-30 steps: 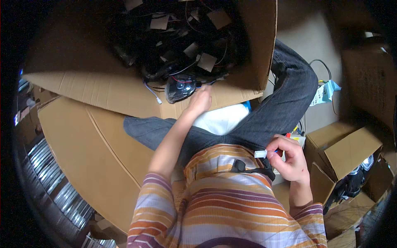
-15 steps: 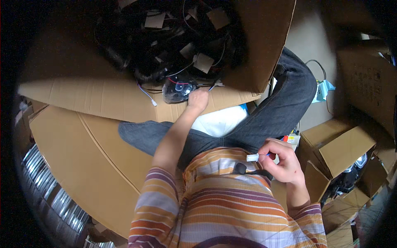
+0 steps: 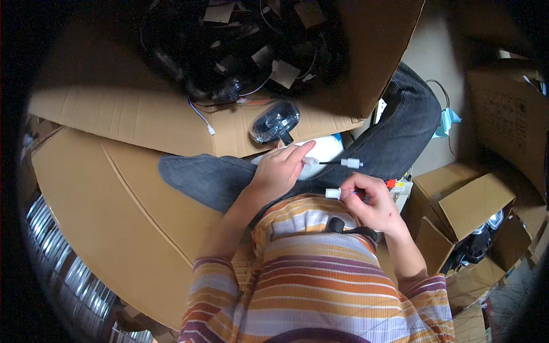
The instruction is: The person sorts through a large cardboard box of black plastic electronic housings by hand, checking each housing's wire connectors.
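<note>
Lamp [image 3: 275, 122] shifted right — left hand [image 3: 278, 173] seemingly holding black cable [image 3: 330, 163].

We see soft light on our striped top [image 3: 337, 268], deep grainy shadow inside the upper box [image 3: 380, 68], glints on the clear lamp [image 3: 277, 121], blackened corners, bent outer edges.

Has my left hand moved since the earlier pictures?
Yes: your left hand has moved off the cardboard flap, back toward your striped shirt.
</note>
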Motion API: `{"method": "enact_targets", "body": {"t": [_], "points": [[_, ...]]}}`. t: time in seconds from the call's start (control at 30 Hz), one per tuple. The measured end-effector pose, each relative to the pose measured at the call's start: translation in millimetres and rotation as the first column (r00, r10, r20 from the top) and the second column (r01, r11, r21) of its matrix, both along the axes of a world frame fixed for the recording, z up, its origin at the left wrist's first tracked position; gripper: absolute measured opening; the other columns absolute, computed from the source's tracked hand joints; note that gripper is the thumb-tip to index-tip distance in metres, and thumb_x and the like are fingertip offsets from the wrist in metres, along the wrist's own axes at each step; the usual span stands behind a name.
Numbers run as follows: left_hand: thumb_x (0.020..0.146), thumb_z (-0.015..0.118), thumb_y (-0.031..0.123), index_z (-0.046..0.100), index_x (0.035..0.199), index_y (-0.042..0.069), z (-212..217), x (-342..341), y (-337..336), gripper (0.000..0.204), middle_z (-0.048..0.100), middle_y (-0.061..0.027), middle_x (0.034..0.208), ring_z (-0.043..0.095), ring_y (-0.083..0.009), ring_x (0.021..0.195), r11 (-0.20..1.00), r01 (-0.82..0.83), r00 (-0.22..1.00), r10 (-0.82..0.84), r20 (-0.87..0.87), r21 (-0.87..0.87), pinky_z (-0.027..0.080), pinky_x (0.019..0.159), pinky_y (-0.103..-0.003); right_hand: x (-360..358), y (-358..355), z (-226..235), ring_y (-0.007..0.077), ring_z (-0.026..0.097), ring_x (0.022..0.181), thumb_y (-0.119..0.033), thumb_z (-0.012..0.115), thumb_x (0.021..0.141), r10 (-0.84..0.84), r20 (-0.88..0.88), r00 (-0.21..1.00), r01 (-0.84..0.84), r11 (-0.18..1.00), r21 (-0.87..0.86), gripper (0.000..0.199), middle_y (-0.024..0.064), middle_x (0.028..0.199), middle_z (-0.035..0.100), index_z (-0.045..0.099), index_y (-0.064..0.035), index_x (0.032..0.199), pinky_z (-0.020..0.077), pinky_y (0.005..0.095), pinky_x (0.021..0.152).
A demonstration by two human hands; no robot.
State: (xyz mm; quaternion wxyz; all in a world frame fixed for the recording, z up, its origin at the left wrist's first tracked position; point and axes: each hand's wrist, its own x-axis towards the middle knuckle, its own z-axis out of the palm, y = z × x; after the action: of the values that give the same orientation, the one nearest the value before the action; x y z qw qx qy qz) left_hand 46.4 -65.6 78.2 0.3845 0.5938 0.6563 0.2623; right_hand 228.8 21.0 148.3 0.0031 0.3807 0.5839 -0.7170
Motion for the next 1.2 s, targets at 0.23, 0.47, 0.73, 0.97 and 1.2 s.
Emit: {"method": "enact_targets", "body": {"t": [0.23, 0.47, 0.73, 0.97, 1.2], "points": [[0.058, 0.048, -0.005, 0.049, 0.105, 0.007, 6.9, 9.3, -2.0, 0.049, 0.053, -0.0114, 0.082, 0.051, -0.0276, 0.069, 0.991, 0.022, 0.993, -0.006, -0.115, 0.136, 0.042, 0.062, -0.035, -8.3, -19.7, -17.3, 0.0041, 0.040, 0.051, -0.008, 0.049, 0.074, -0.209, 0.011, 0.978, 0.208, 0.977, 0.035, 0.009, 0.0009, 0.058, 0.047, 0.050, 0.0004, 0.071, 0.0336, 0.0180, 0.047], [0.058, 0.048, -0.005, 0.049, 0.105, 0.007, 0.0, 13.6, -1.7, 0.048, 0.054, -0.0113, 0.082, 0.052, -0.0277, 0.069, 0.981, -0.034, 0.993, 0.056, -0.106, 0.193, 0.042, 0.062, -0.034, -12.2, -19.6, -22.8, 0.0070, 0.042, 0.049, -0.006, 0.049, 0.074, -0.256, 0.083, 0.963, 0.245, 0.962, 0.123, 0.007, 0.0037, 0.058, 0.049, 0.050, 0.0002, 0.072, 0.0346, 0.0203, 0.046], [0.060, 0.054, 0.002, 0.051, 0.101, 0.007, 6.3, 18.5, 4.1, 0.041, 0.051, -0.0067, 0.073, 0.050, -0.0227, 0.067, 0.993, -0.003, 0.993, 0.016, -0.116, 0.114, 0.041, 0.060, -0.031, -13.5, -17.3, -29.2, 0.0103, 0.046, 0.050, -0.007, 0.050, 0.074, -0.320, 0.166, 0.933, 0.276, 0.930, 0.244, 0.008, 0.0071, 0.059, 0.050, 0.049, 0.0006, 0.070, 0.0369, 0.0226, 0.046], [0.067, 0.055, 0.004, 0.055, 0.091, 0.004, 12.7, -3.8, 9.8, 0.024, 0.056, -0.0086, 0.075, 0.053, -0.0208, 0.069, 0.994, 0.084, 0.909, -0.045, 0.413, -0.075, 0.041, 0.061, -0.027, 19.7, 2.1, 0.2, 0.0017, 0.041, 0.057, -0.005, 0.048, 0.075, -0.247, 0.095, 0.964, 0.250, 0.968, -0.017, 0.006, -0.0011, 0.061, 0.048, 0.050, -0.0002, 0.071, 0.0337, 0.0154, 0.049], [0.070, 0.051, 0.002, 0.057, 0.092, 0.004, 27.7, -1.4, 10.5, 0.023, 0.057, -0.0074, 0.072, 0.052, -0.0175, 0.065, 0.984, 0.133, 0.810, -0.038, 0.585, -0.121, 0.039, 0.063, -0.026, 26.3, 3.0, 16.7, 0.0043, 0.044, 0.057, -0.006, 0.048, 0.073, -0.150, -0.015, 0.989, 0.149, 0.988, -0.034, 0.007, 0.0004, 0.063, 0.050, 0.051, 0.0000, 0.071, 0.0354, 0.0173, 0.050]]}}
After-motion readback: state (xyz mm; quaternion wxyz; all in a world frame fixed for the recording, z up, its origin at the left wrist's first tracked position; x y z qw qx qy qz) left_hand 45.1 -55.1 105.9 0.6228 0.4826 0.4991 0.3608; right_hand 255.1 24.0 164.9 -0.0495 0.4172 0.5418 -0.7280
